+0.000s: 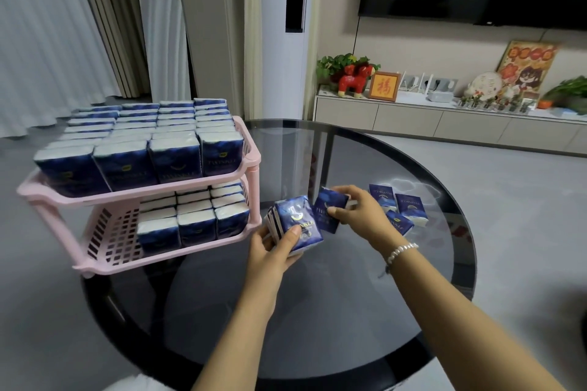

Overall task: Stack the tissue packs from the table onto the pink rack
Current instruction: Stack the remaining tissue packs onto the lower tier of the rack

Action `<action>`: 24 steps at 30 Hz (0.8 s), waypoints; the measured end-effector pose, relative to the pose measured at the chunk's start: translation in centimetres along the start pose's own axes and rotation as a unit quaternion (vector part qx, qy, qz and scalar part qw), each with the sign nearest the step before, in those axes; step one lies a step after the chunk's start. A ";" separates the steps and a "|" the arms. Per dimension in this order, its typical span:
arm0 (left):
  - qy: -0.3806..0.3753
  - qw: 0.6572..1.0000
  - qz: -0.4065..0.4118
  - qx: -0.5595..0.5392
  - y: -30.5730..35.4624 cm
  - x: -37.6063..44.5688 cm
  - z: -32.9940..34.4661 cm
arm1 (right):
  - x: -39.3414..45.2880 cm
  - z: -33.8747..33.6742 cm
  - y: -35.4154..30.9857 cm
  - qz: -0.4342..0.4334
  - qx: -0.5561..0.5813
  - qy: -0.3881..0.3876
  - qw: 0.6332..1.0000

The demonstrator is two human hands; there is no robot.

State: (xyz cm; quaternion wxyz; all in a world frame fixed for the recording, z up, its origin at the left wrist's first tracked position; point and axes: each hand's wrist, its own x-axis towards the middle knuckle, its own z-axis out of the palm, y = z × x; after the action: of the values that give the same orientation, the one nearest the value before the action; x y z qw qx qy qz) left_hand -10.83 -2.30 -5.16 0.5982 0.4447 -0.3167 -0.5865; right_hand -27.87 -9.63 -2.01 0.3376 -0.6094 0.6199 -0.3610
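The left hand (275, 249) clamps a small bundle of tissue packs (293, 225), apparently gathering a batch. The right hand (355, 213) pinches another pack (328, 209) beside it, near the pink rack (95, 197) at the worktop's (317, 311) left edge.

Pink rack (251, 158): matt moulded plastic, perforated lattice shelves. Tissue packs (298, 221): glossy blue film wrap, printed, white paper showing at ends. Round table (349, 295): dark smooth glass, reflective, with black rim. Bracelet (401, 250): shiny pale beads, probably pearl or plastic. Curtains (47, 25): soft matt cloth
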 end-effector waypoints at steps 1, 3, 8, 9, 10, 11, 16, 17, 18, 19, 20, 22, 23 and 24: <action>-0.003 1.000 -0.001 0.001 0.2 -0.4 -0.3 | -1.0 -0.3 -0.3 0.000 0.030 -0.013 0.999; -0.007 1.000 0.000 0.011 0.7 -1.3 -0.9 | -2.8 -0.8 -0.8 -0.010 0.081 -0.022 0.996; 0.006 0.999 -0.003 0.045 1.2 -2.7 -2.5 | -6.1 -1.3 -2.2 -0.066 0.187 -0.052 0.979; 0.005 0.999 -0.003 0.054 1.3 -3.0 -2.8 | -6.7 -1.1 -2.6 -0.075 0.201 -0.069 0.974; 0.000 0.998 -0.003 0.064 1.4 -3.3 -3.1 | -7.2 -0.8 -2.9 -0.083 0.214 -0.089 0.969; -0.007 0.997 -0.003 0.073 1.5 -3.7 -3.3 | -7.6 -0.3 -3.2 -0.088 0.224 -0.108 0.965; -0.033 0.996 -0.001 0.077 2.0 -5.1 -4.4 | -9.2 2.7 -4.1 -0.102 0.214 -0.140 0.961; -0.030 0.996 0.000 0.084 2.1 -5.2 -4.6 | -9.4 3.1 -4.1 -0.109 0.205 -0.137 0.963; -0.029 0.995 0.002 0.093 2.2 -5.3 -4.8 | -9.5 3.5 -4.1 -0.114 0.197 -0.134 0.965; -0.031 0.994 0.004 0.100 2.4 -5.5 -5.0 | -9.6 3.7 -4.1 -0.117 0.198 -0.133 0.964; -0.034 0.994 0.005 0.103 2.6 -5.7 -5.1 | -9.7 3.9 -4.2 -0.119 0.206 -0.133 0.962; -0.039 0.991 -0.003 0.127 2.9 -6.0 -5.5 | -9.9 4.2 -4.3 -0.122 0.213 -0.141 0.959; -0.040 0.986 -0.008 0.162 2.9 -6.0 -5.6 | -9.9 4.4 -4.4 -0.127 0.200 -0.145 0.961; -0.038 0.979 -0.010 0.199 2.9 -6.1 -5.8 | -9.9 4.4 -4.4 -0.135 0.178 -0.151 0.963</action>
State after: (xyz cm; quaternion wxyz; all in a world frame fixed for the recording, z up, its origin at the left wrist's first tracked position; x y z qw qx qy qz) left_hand -5.06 4.36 -4.07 0.4792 0.5354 -0.4453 -0.5342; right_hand -21.50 0.15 -0.68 0.4786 -0.6650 0.3996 -0.4111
